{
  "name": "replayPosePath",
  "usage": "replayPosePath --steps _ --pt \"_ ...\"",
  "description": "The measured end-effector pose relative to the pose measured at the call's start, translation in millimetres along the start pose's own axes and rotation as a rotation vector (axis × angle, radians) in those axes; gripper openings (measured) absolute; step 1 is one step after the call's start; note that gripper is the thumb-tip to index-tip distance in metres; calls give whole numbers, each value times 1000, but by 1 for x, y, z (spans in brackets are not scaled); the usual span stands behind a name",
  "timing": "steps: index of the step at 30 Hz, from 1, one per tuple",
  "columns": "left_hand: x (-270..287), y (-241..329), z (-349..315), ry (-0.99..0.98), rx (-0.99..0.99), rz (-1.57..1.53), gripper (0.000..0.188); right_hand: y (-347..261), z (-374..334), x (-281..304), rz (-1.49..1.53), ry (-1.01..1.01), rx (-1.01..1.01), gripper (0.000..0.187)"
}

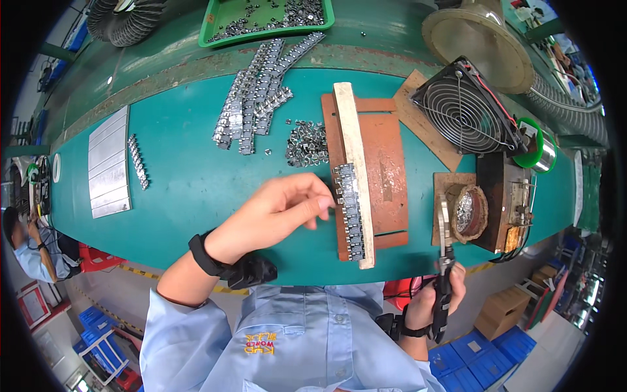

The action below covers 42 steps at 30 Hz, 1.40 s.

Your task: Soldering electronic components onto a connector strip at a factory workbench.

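Observation:
My left hand (281, 209) is closed, with thumb and forefinger pinched at the left edge of a strip of small circuit boards (353, 219). Whatever is between those fingertips is too small to make out. The strip, lined with little metal parts, lies along a pale bar (353, 134) on a brown fixture board (385, 153). In my right hand (421, 307) are pliers (444, 287) with black handles, held upright, their metal jaws beside a round solder pot (469, 212). Loose small metal parts (307, 142) lie heaped left of the fixture.
Further circuit board strips (255, 98) are piled at the back, near a green tray (215, 36) of metal parts. A metal plate (110, 163) and a row of parts (138, 162) lie left. Rightward stand a fan (464, 108), a solder wire spool (542, 150) and an exhaust hood (480, 46).

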State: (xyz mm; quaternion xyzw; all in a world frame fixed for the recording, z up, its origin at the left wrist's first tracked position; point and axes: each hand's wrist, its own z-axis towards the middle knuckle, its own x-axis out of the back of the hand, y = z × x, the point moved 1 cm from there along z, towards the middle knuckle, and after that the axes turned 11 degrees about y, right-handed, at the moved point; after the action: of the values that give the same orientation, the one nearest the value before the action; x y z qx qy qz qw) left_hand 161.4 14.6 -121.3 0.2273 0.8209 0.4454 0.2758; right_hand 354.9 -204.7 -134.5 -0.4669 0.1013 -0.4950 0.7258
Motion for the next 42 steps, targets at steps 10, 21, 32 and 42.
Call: replayPosePath --steps 10,21,32,42 --pt "42 24 -2 692 -679 1109 9 5 9 -35 79 -84 -21 39" --pt "19 23 -8 392 -509 735 8 6 14 -33 83 -70 -31 38" --pt "-10 8 2 11 177 66 7 4 21 -33 78 -86 32 37" --pt "-10 4 3 10 153 50 10 6 20 -33 98 -86 39 40"
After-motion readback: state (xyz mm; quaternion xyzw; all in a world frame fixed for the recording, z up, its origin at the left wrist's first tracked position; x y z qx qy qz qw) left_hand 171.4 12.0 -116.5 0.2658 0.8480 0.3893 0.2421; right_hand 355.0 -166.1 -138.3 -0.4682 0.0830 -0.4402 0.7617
